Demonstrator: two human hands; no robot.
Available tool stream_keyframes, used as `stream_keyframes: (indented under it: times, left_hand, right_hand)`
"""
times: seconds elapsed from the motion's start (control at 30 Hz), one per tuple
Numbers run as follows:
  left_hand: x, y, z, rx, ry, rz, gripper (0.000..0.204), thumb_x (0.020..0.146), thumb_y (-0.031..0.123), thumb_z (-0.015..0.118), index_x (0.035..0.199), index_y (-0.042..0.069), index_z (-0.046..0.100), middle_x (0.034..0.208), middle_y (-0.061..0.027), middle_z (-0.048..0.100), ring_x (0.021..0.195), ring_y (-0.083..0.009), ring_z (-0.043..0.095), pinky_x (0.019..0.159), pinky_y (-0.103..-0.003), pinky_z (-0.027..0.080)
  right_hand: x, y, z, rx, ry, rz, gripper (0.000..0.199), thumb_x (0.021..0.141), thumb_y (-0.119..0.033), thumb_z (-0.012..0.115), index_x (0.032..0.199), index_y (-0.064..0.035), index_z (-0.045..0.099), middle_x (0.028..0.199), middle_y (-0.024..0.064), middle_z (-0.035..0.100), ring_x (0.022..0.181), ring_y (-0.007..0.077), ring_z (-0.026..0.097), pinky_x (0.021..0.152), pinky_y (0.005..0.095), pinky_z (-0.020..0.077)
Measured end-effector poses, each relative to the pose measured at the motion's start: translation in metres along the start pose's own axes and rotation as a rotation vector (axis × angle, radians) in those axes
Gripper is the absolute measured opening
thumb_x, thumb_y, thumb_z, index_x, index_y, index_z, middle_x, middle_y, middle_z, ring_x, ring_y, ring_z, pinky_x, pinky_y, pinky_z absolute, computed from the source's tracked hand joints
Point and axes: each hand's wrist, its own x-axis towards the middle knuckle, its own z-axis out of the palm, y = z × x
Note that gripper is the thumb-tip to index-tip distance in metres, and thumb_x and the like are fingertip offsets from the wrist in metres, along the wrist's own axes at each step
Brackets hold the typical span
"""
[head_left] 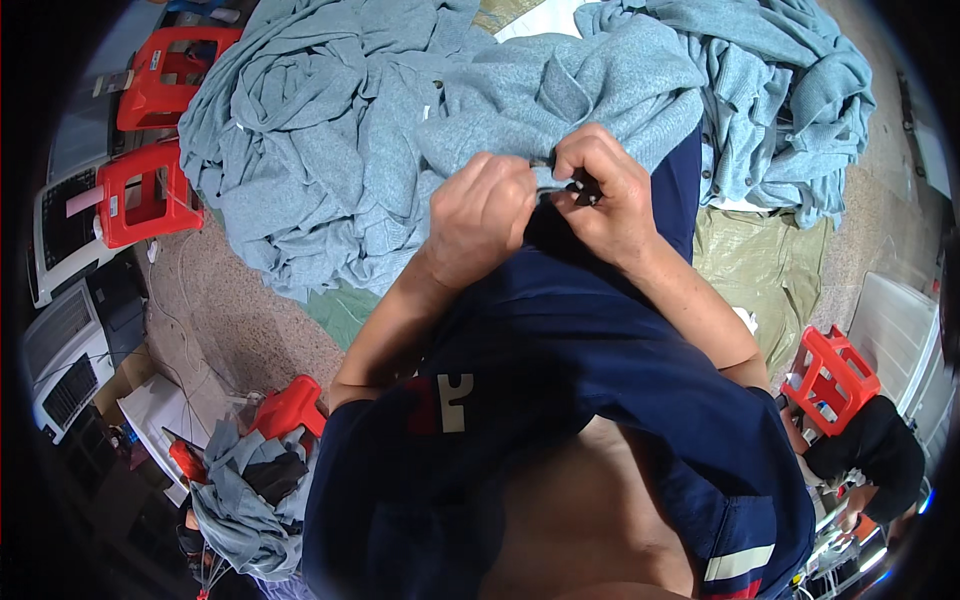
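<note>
A light blue knitted cardigan (570,90) is spread over my lap, its near edge drawn up between my hands. My left hand (482,208) is closed, its fingers pinching that edge. Close beside it, my right hand (608,190) is curled around a small black tool (586,188) with shiny spots; the fingers hide most of it, so its kind cannot be made out. A narrow strip of the knit runs between the two hands, and the right fingertips touch it.
A large heap of similar blue knitwear (310,130) lies to the left, another pile (780,90) to the right. Red plastic stools (150,195) stand at the left, with one more red stool (835,380) at the right near another person (870,455). Olive sheeting (755,260) covers some floor.
</note>
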Motion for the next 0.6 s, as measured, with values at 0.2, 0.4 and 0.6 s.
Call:
stream_keyframes:
  times: [0.2, 0.4, 0.6]
  left_hand:
    - [-0.044, -0.056, -0.021, -0.053, -0.252, -0.299, 0.017, 0.076, 0.004, 0.065, 0.092, 0.002, 0.062, 0.084, -0.0109, 0.060, 0.083, -0.0313, 0.058, 0.076, -0.037, 0.044]
    - [-0.065, -0.056, -0.063, -0.559, -0.219, -0.888, 0.006, 0.082, 0.003, 0.069, 0.085, 0.000, 0.064, 0.078, 0.0011, 0.061, 0.076, -0.0060, 0.054, 0.070, -0.021, 0.042]
    - [-0.052, -0.040, -0.076, -1.002, -0.179, -0.885, 0.024, 0.071, 0.019, 0.075, 0.077, 0.002, 0.059, 0.090, -0.0044, 0.058, 0.081, -0.0125, 0.051, 0.076, -0.024, 0.037]
  right_hand:
    - [-0.023, 0.029, -0.044, -0.502, -0.155, -0.052, 0.036, 0.060, 0.011, 0.063, 0.091, -0.0050, 0.055, 0.098, 0.0108, 0.054, 0.092, 0.0323, 0.058, 0.070, 0.0389, 0.0502]
    - [-0.040, 0.036, -0.077, -0.301, -0.044, 0.025, 0.031, 0.061, 0.011, 0.060, 0.089, -0.0008, 0.060, 0.090, 0.0107, 0.060, 0.090, 0.0285, 0.060, 0.077, 0.0347, 0.0476]
    - [-0.045, 0.031, -0.089, -0.308, 0.004, 0.022, 0.029, 0.063, 0.010, 0.060, 0.090, 0.0003, 0.062, 0.089, 0.0107, 0.063, 0.085, 0.0276, 0.063, 0.074, 0.0322, 0.0493]
